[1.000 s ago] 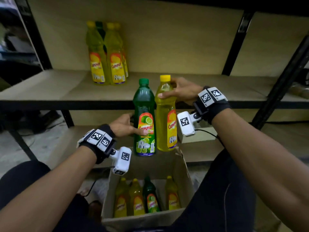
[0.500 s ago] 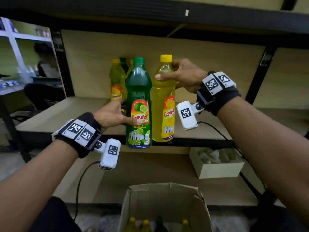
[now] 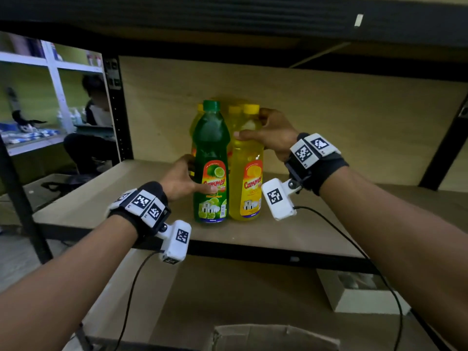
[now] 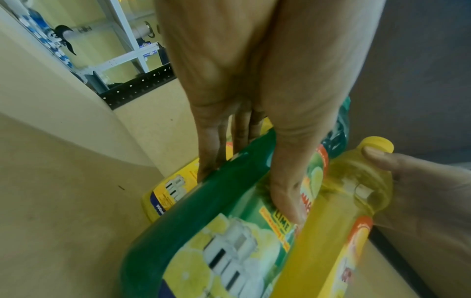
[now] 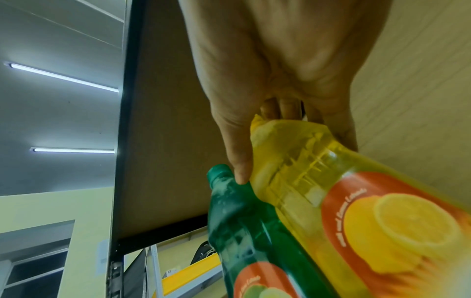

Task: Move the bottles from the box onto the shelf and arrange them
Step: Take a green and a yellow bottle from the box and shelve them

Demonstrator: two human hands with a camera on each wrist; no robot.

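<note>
While both bottles are standing side by side near the front edge of the shelf (image 3: 329, 224), a person is setting them down: the left hand (image 3: 181, 179) is wrapping fingers and thumb around the lower body of the green bottle (image 3: 211, 158), and the right hand (image 3: 269, 135) is pinching the shoulder of the yellow bottle (image 3: 247, 178), just under its cap. Placement appears nearly done (more yellow bottles (image 3: 200, 115) are waiting just behind), so the next move is likely calling for sliding the pair back against that row, then letting go. Both bottles are translucent, smooth plastic with waisted bodies, screw caps and glossy orange labels; the shelf board is matte fibreboard; the cardboard box (image 3: 276, 336) is sitting below.
</note>
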